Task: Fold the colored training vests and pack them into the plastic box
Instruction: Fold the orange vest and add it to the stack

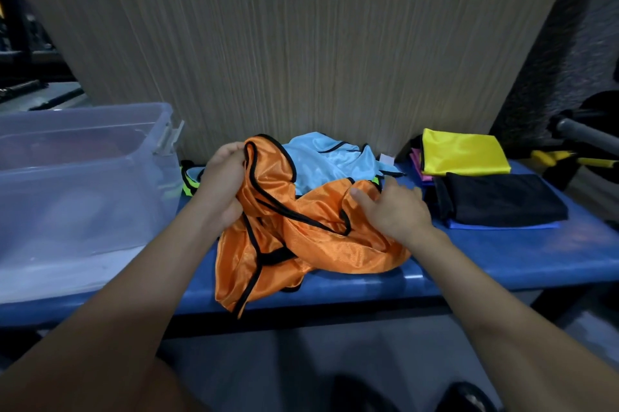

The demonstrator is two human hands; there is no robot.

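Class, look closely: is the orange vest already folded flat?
No: the orange vest lies crumpled on the blue bench, with both hands on it.

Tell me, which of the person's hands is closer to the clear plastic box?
The left. The left hand grips the orange vest just beside the plastic box, near its right wall. The right hand rests on the vest's other side, farther away, toward the folded black vest.
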